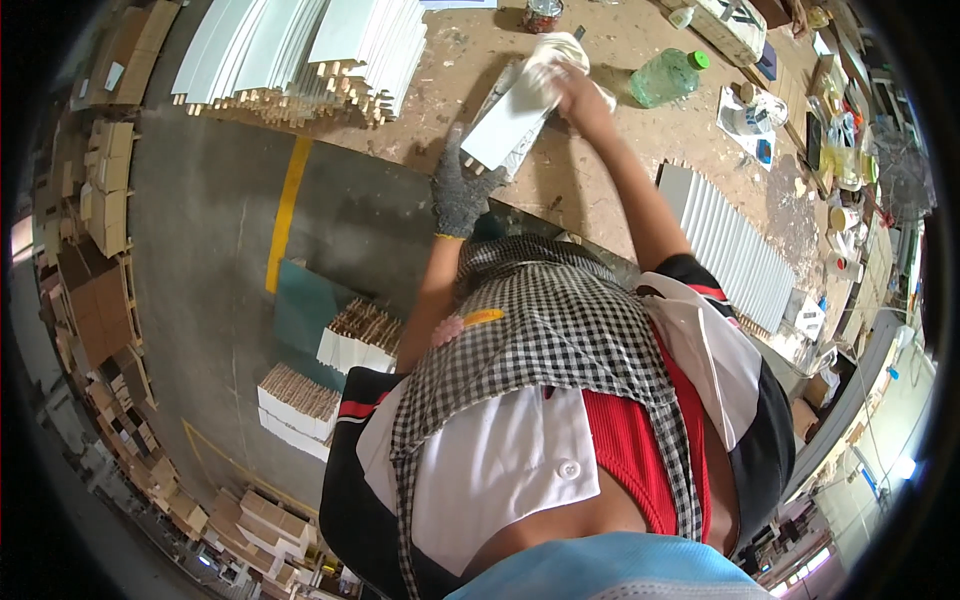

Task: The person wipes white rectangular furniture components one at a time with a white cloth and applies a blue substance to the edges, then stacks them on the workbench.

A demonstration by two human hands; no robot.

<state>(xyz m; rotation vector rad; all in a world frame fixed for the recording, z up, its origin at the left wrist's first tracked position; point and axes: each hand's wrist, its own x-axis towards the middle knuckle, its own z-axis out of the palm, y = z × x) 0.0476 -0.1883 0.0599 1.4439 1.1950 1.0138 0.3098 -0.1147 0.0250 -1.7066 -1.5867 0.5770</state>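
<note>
Paint-spotted brown tabletop [445,85]. White board [510,125] slants near tabletop's front edge. Left hand [462,195], grey-gloved: grip clamped on board's near end. Right hand [577,98], blurred: grip closed on white cloth [560,48] over board's far part. White strips [370,35] stacked left; green-capped bottle [662,82] right. Grey floor [205,260] with yellow line [290,210]; brown cartons [108,215] along room's left side.
</note>
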